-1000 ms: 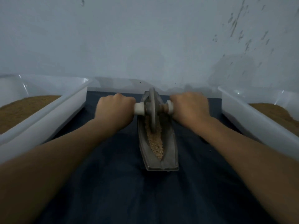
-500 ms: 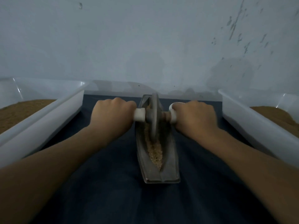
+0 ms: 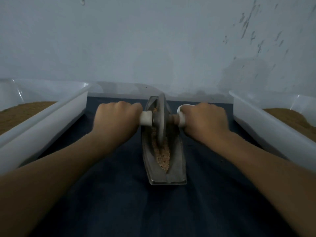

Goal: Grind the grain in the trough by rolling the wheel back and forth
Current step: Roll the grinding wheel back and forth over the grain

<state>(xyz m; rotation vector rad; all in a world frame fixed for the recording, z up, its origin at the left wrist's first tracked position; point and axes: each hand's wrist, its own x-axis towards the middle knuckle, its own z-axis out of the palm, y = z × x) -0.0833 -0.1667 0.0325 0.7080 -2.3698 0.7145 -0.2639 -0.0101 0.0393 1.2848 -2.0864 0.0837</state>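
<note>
A grey boat-shaped metal trough (image 3: 176, 166) lies lengthwise on a dark blue cloth, with tan crushed grain (image 3: 163, 155) along its groove. A grey metal wheel (image 3: 160, 120) stands upright in the groove, in the trough's far half. A white handle sticks out on each side of the wheel. My left hand (image 3: 116, 118) grips the left handle (image 3: 146, 118). My right hand (image 3: 203, 118) grips the right handle (image 3: 181, 119). Both fists hide most of the handles.
A white plastic tub (image 3: 56, 117) holding brown ground material stands at the left. A second white tub (image 3: 266, 122) with the same brown material stands at the right. A pale wall rises just behind the trough. The dark blue cloth (image 3: 153, 207) spreads toward me.
The wheel has rolled toward me along the trough, from the far end to nearer the middle. Both hands came with it, keeping their grip on the handles.
</note>
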